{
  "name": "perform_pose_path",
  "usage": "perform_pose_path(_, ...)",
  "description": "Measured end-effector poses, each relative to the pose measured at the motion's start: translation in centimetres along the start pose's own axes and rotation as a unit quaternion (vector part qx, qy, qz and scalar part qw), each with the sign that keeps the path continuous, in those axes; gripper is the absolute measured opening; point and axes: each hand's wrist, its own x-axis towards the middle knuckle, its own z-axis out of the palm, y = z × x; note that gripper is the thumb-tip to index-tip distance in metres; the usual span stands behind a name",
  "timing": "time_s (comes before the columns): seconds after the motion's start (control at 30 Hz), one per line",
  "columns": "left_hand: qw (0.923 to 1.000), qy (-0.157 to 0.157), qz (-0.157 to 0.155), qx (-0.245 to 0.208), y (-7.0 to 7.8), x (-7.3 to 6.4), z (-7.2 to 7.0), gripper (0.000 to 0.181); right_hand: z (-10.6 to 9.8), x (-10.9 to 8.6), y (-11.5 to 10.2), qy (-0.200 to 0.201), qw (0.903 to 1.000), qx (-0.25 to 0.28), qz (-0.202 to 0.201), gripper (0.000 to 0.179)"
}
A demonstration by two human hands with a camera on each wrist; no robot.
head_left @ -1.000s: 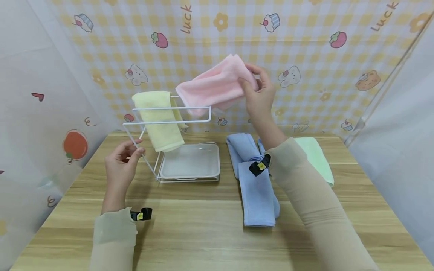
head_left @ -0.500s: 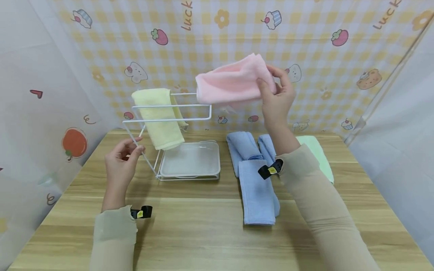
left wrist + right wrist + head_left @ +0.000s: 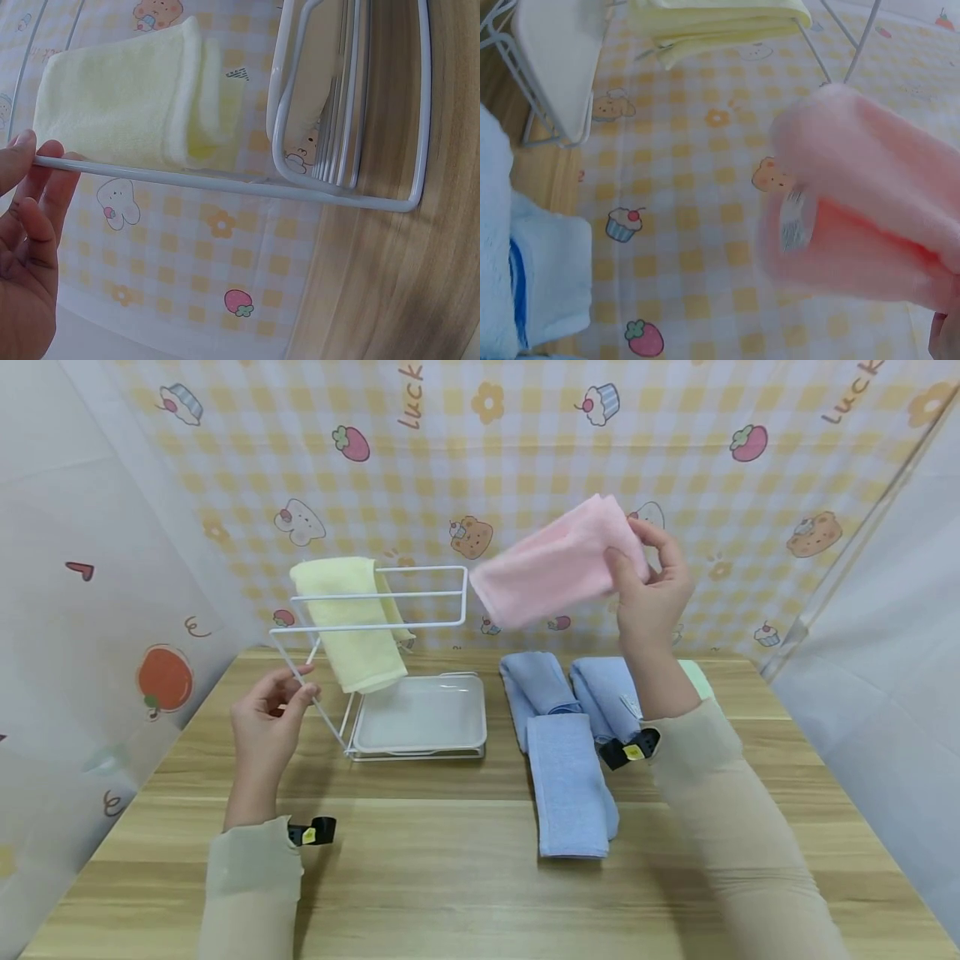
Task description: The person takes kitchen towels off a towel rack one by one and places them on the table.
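My left hand [image 3: 266,714] pinches the slanting side wire of a white wire rack [image 3: 405,627]; the left wrist view shows thumb and fingers around that wire. Over the rack's back rail hangs a folded yellow towel [image 3: 348,627]. Up in the air to the right of the rack, my right hand [image 3: 654,581] grips a folded pink towel [image 3: 558,564] by its right end. The pink towel is apart from the rails. In the right wrist view its folds and a white label [image 3: 796,219] show, while only a bit of the hand is visible at the edge.
A white tray [image 3: 420,714] sits in the rack's base. Folded blue towels [image 3: 570,785] lie on the wooden table [image 3: 420,877] right of the rack. Behind my right forearm a green towel [image 3: 697,678] is partly hidden. A checked cloth backdrop [image 3: 525,410] stands behind.
My right hand has drawn the pink towel to the right, off the rack's rails and away from them. The left hand, the rack and the yellow towel stay in place.
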Motion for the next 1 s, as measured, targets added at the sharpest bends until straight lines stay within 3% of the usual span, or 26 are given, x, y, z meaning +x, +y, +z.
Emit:
perform_pose_path(0.27,1.0,-0.003,0.002,-0.003,0.2,0.0,0.0,0.02,-3.0,-0.4,-0.9,0.007,0.9997,-0.021,0.009,0.032)
perform_pose_path(0.5,1.0,-0.003,0.004,-0.001,0.3,0.0,0.0,0.02,-6.0,-0.8,-2.1,0.002,0.9997,0.016,0.019,0.032)
perform_pose_path(0.73,0.9999,-0.009,0.009,0.003,0.0,-0.1,-0.1,0.02,-8.4,-1.7,-3.4,-0.053,0.998,0.026,0.024,0.032)
perform_pose_path(1.0,0.9999,-0.007,0.013,0.005,0.1,0.0,-0.1,0.02,-10.9,-2.8,-4.9,-0.143,0.9838,0.002,0.109,0.031)
